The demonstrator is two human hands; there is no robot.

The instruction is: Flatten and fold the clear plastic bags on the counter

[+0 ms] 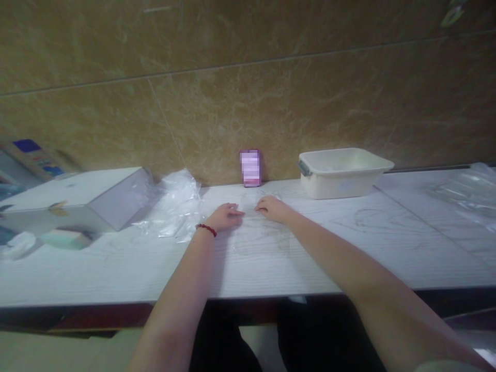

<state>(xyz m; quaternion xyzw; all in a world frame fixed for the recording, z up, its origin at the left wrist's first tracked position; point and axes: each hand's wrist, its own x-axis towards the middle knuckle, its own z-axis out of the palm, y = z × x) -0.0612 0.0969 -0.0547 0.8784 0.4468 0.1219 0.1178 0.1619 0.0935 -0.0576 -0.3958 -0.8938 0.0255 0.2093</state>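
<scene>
A thin, clear plastic bag (262,243) lies flat on the white wood-grain table, and its outline is hard to make out. My left hand (227,217), with a red bead bracelet at the wrist, rests over its left side with the fingers stretched out and apart. Across a small gap, my right hand (273,208) has its fingers curled and pressed together at the bag's upper part. The exact spot pinched there is too faint to see.
A phone (250,168) leans against the tiled wall. Loose plastic bags (174,204) and a white box (77,196) stand left, near a pale green block (65,238). On the right are a cream bin (337,183) and more clear bags (470,191). The table (116,279) ends close to my body.
</scene>
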